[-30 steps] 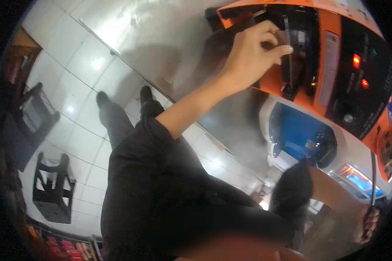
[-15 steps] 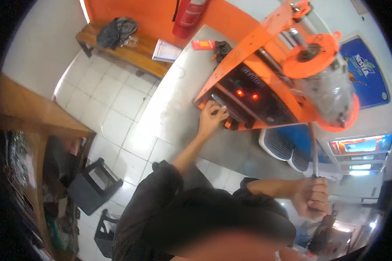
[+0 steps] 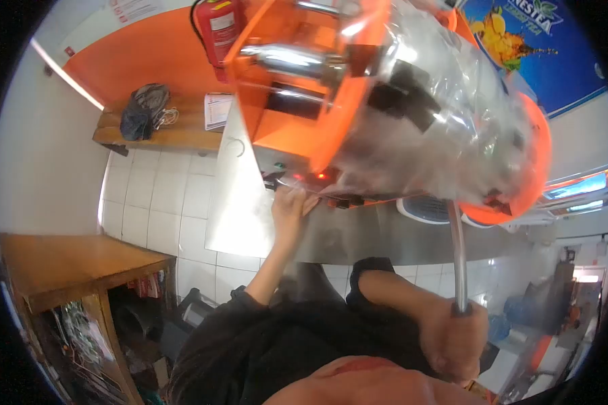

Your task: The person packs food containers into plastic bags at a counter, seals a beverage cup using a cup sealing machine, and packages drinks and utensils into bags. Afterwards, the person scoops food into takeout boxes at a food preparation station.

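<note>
An orange cup sealing machine (image 3: 294, 142) with a plastic film roll (image 3: 446, 115) stands on a metal counter. My left hand (image 3: 290, 209) is at its lower front edge, below the red indicator lights. Its fingers point up, slightly apart, their tips partly hidden against the machine, and I see nothing held in them. My right hand (image 3: 456, 341) is wrapped round the dark grip of the metal lever (image 3: 459, 253), which comes down from the machine's right side. The roll and the right hand are blurred by motion. The machine's front opening is mostly hidden.
The metal counter (image 3: 233, 202) extends left of the machine. Behind it are a wooden bench (image 3: 189, 140) with a dark bag (image 3: 145, 111) and papers (image 3: 217, 110), and a red fire extinguisher (image 3: 221, 34). A wooden cabinet (image 3: 81, 263) stands at left.
My right hand and the lever's grip have come down and toward my body. The roll and machine top now fill more of the view, which has shifted. My left hand stays at the machine's front.
</note>
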The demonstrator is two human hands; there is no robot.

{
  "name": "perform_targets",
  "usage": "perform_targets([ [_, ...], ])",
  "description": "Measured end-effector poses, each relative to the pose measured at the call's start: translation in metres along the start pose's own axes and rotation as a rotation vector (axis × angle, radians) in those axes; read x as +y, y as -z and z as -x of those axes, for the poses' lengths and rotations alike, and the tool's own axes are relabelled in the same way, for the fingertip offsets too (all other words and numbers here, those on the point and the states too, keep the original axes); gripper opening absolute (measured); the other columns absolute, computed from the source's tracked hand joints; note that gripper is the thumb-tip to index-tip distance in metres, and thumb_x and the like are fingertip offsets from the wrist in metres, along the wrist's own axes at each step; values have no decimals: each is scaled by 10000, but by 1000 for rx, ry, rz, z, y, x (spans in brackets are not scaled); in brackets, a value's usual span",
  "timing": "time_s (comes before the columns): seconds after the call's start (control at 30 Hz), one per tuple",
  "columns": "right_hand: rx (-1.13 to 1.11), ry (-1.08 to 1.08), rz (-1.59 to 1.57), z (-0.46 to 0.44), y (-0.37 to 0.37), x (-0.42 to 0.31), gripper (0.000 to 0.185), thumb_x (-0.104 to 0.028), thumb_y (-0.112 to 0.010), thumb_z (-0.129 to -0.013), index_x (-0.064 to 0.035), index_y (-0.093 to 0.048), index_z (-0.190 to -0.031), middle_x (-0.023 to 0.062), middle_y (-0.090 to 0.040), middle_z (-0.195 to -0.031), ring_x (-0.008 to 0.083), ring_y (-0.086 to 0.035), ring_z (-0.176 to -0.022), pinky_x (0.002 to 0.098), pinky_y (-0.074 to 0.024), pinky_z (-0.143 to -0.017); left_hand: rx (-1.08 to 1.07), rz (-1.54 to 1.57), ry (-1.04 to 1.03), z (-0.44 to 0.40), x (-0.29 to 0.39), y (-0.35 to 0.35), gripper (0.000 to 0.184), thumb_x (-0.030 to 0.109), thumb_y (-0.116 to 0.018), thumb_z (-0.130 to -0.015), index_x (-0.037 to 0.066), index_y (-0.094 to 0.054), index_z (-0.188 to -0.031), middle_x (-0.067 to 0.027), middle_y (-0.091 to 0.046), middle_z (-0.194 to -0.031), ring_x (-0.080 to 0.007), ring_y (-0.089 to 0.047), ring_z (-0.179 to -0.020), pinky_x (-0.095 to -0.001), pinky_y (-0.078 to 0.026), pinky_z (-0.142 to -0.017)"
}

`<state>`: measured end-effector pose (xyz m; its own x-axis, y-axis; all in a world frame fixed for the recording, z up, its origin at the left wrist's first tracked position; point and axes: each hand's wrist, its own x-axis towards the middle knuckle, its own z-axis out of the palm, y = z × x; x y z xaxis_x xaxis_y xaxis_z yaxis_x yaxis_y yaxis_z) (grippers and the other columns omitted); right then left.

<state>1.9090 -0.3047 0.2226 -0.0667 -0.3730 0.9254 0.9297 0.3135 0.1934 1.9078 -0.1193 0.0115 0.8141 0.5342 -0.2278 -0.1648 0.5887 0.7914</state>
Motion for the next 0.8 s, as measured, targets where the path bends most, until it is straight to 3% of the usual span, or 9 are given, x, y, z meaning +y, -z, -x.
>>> perform_targets([
  [0.1, -34, 60, -19, 5, 4, 2, 204, -252, -499, -797, -179, -403, -632, -104, -337, -508, 29, -306, -415, 203, -259, -421, 59, -468, 137, 5, -7, 15, 242, 173, -543, -908, -6, -423, -1017, -117, -551, -923, -266, -633, -874, -337, -549, -776],
  [0.17, -24, 53, -117, 6, 3, 6, 218, -249, -507, -798, -173, -409, -619, -104, -366, -505, 25, -336, -425, 200, -264, -426, -57, -577, -122, -13, -30, 23, 235, 170, -548, -904, -6, -427, -1003, -125, -553, -933, -256, -629, -886, -320, -545, -768],
  [0.23, 100, 179, -116, 3, -2, 5, 279, -260, -504, -809, -163, -427, -560, -86, -387, -451, 27, -362, -368, 194, -257, -372, -20, 77, -34, -2, -15, 6, 222, 159, -548, -901, -5, -429, -992, -132, -557, -939, -256, -629, -886, -319, -543, -777],
  [0.3, 41, -42, -64, -5, -6, 5, 372, -293, -483, -839, -141, -470, -499, -58, -429, -392, 49, -415, -304, 198, -288, -318, -8, 79, -33, 1, -2, -4, 210, 143, -552, -896, -3, -426, -980, -138, -561, -941, -269, -634, -877, -329, -547, -777],
  [0.43, -202, -83, 130, -22, -2, 17, 376, -261, -382, -886, -116, -390, -539, 4, -351, -422, 114, -316, -358, 267, -232, -404, -5, 49, -16, -1, 3, 0, 192, 160, -584, -887, 54, -424, -879, -46, -518, -812, -264, -644, -830, -376, -544, -795],
  [0.5, -91, -347, 84, -56, -18, 28, 401, -236, -328, -920, -109, -363, -542, 25, -332, -435, 114, -288, -384, 274, -215, -398, -8, 57, -16, -3, 3, -3, 200, 166, -594, -880, 53, -430, -870, -43, -510, -794, -253, -647, -816, -366, -548, -781],
  [0.57, 24, -667, -256, -106, -17, 80, 380, -229, -312, -935, -112, -353, -576, 7, -283, -458, 94, -248, -395, 260, -212, -391, -9, 56, -15, -5, -4, 1, 221, 189, -616, -867, 51, -446, -840, -42, -503, -773, -240, -651, -789, -341, -557, -752],
  [0.6, -36, -637, 45, -138, -30, 119, 376, -248, -341, -938, -100, -360, -593, 10, -314, -481, 96, -260, -402, 255, -221, -396, 14, 60, -56, -2, -4, -4, 235, 215, -618, -867, 55, -456, -805, -22, -491, -717, -221, -653, -777, -327, -559, -745],
  [0.8, 0, -828, 379, -167, -32, 384, 288, -215, -457, -822, 20, -534, -676, 114, -507, -524, 181, -488, -422, 290, -405, -434, 59, 58, -82, 0, -5, -4, 238, 243, -603, -882, 65, -473, -795, -1, -509, -673, -194, -659, -754, -261, -544, -692],
])
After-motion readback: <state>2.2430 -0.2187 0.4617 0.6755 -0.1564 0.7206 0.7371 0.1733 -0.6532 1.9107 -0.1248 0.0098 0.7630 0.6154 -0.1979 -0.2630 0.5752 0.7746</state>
